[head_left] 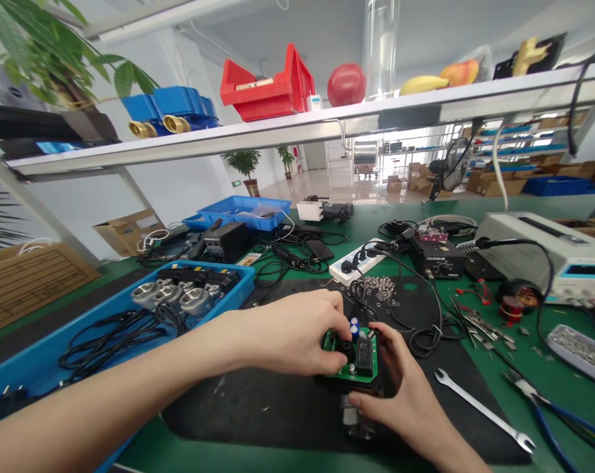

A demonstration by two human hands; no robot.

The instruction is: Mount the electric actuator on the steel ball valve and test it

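A green circuit board [357, 371] with blue capacitors and a black block sits in a dark housing, above a silver metal fitting [359, 420]. My right hand [400, 381] is wrapped round the right side of this housing, thumb at its front edge. From the left, my left hand [310, 335] reaches over the board, thumb and fingers closed round a dark part on its left side. The fingertips hide most of that part. Beneath lies a black mat [258, 407].
A blue tray [243, 289] with metal valves and cables is at the left. Scattered small nuts [381, 289] and a white power strip [359, 259] lie behind the hands. A wrench [484, 410], pliers [538, 401] and a grey bench instrument [548, 256] are at the right.
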